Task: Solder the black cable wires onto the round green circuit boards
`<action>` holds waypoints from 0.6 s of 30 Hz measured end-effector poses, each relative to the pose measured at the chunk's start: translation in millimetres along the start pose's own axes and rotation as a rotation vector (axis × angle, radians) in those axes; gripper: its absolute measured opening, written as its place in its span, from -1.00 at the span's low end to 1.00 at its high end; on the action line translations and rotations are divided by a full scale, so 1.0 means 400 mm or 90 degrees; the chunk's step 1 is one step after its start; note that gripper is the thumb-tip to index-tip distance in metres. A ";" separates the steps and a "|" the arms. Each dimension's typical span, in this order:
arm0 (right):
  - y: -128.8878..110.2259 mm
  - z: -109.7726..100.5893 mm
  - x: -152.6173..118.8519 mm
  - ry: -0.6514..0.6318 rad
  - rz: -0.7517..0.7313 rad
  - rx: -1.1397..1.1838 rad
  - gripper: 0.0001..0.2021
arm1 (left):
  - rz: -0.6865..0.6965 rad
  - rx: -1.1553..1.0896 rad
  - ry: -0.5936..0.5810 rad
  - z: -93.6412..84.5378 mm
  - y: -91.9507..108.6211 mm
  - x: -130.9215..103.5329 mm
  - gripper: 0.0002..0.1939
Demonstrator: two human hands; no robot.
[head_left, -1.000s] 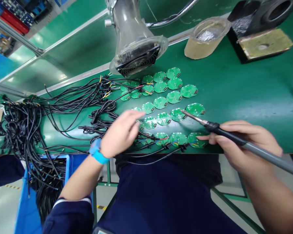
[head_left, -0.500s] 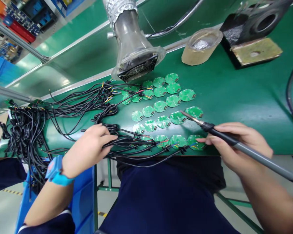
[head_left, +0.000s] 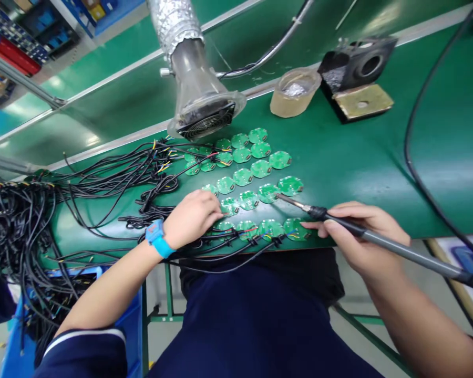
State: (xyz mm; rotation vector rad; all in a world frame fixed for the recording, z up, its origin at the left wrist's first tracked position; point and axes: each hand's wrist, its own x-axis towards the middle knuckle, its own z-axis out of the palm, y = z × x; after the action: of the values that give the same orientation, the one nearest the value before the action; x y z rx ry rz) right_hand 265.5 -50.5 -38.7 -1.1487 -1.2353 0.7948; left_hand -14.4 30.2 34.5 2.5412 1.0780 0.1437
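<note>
My right hand (head_left: 372, 233) is closed around a soldering iron (head_left: 345, 224). The iron's tip is at the right edge of a round green circuit board (head_left: 267, 193); I cannot tell whether it touches. One fingertip of that hand rests at the end board of the front row (head_left: 295, 229), where coloured wires lie. My left hand (head_left: 193, 218) is over the left end of the board rows, its fingers curled together beside another board (head_left: 229, 206). Whatever is between those fingertips is hidden. Black cables (head_left: 216, 242) run beneath that hand to the front-row boards.
A fume extractor nozzle (head_left: 207, 118) hangs above the back rows. Behind stand a tape-wrapped cup (head_left: 294, 100) and an iron stand with a yellow sponge (head_left: 364, 101). Bundled black cables (head_left: 19, 220) pile at left, over a blue bin (head_left: 18, 331). A black cord (head_left: 412, 126) crosses the right.
My left hand has moved right, from the cable bundle to the boards' left end. The iron stays near the same boards in my right hand. The whole view has shifted.
</note>
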 end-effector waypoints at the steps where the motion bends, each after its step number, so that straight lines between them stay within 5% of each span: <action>1: 0.001 -0.007 -0.002 -0.002 0.014 0.014 -0.86 | -0.028 -0.031 0.085 -0.010 0.007 -0.005 -0.87; 3: 0.007 -0.022 -0.005 -0.010 0.052 0.048 -0.89 | -0.092 -0.058 0.273 -0.026 0.036 -0.010 -0.89; 5: 0.015 -0.033 -0.005 -0.017 0.074 0.063 -0.89 | -0.102 -0.044 0.374 -0.018 0.084 -0.002 -0.94; 9: 0.026 -0.046 -0.001 -0.028 0.057 0.058 -0.92 | -0.027 -0.081 0.256 0.083 0.181 0.042 -0.91; 13: 0.027 -0.059 0.001 -0.039 0.047 0.087 -0.93 | -0.066 -0.031 0.150 0.184 0.209 0.073 -0.83; 18: 0.025 -0.070 -0.002 -0.103 0.080 0.171 -0.96 | -0.090 0.004 0.151 0.195 0.201 0.070 -0.78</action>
State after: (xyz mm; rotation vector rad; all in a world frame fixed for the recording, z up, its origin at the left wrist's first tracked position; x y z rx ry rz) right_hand 293.6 -54.9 -46.9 -0.9629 -1.1554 1.1304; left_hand 77.7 -24.3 -8.7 2.4883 1.3435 0.4128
